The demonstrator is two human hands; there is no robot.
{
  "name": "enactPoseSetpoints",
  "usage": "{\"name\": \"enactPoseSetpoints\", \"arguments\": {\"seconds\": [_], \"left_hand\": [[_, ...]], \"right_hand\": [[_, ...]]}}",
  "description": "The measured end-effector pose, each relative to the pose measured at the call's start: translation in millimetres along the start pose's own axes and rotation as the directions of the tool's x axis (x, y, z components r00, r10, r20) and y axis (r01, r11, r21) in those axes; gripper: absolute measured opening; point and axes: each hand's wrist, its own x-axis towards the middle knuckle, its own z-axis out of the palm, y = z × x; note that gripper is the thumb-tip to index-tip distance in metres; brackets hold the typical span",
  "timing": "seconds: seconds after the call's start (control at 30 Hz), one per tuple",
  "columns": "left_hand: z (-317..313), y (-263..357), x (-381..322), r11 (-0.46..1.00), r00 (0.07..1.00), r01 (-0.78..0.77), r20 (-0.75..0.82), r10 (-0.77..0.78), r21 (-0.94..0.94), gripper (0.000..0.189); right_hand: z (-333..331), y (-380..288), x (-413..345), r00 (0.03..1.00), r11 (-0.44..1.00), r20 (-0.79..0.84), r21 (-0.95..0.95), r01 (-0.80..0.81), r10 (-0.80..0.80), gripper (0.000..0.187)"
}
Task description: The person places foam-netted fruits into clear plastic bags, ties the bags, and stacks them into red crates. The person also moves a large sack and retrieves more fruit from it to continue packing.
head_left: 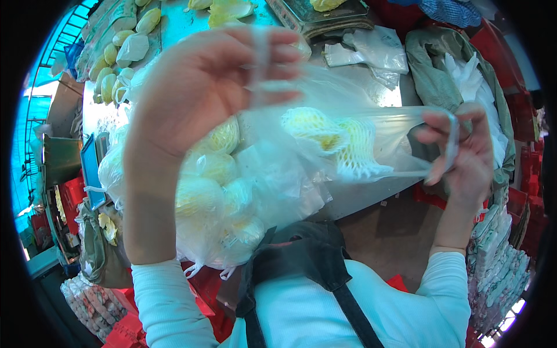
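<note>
A clear plastic bag (300, 174) is stretched between my two raised hands above the metal table. My left hand (196, 87), blurred, has one of its handle loops around the fingers, and its open palm faces right. The other handle loop runs over the spread fingers of my right hand (457, 148). Yellowish vegetables in white foam net sleeves (361, 148) show inside or behind the bag; which of the two cannot be told. Filled plastic bags of similar net-sleeved vegetables (200, 195) lie beneath my left forearm.
Beyond my hands, a scale (322, 17) holds a yellow leafy vegetable. Flat plastic bags (378, 52) lie near a green sack (435, 65) with white foam nets. Several Chinese cabbages (106, 85) are at the left. A blue tray (90, 174) stands at the table's left edge.
</note>
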Motion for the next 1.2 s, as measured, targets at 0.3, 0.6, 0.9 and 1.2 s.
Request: {"name": "enactPoseSetpoints", "arguments": {"seconds": [0.3, 0.6, 0.9, 1.2], "left_hand": [[25, -88, 43, 0.890, 0.942, 0.204, 0.167, -0.292, 0.408, 0.023], [-22, -165, 85, 0.773, 0.725, -0.120, -0.477, 0.497, 0.623, 0.020], [-115, -234, 143, 0.735, 0.718, 0.152, -0.437, -0.541, -0.660, 0.019], [-18, -147, 39, 0.999, 0.962, 0.045, 0.268, -0.049, 0.022, 0.034]], "right_hand": [[26, 87, 31, 0.978, 0.669, 0.199, -0.718, 0.192, -0.067, 0.054], [22, 141, 21, 0.917, 0.959, -0.318, -0.069, -0.275, 0.240, 0.008], [28, 175, -82, 0.948, 0.242, 0.316, -0.918, 0.314, -0.030, 0.006], [43, 148, 28, 0.976, 0.980, -0.105, -0.030, -0.197, 0.193, 0.015]]}}
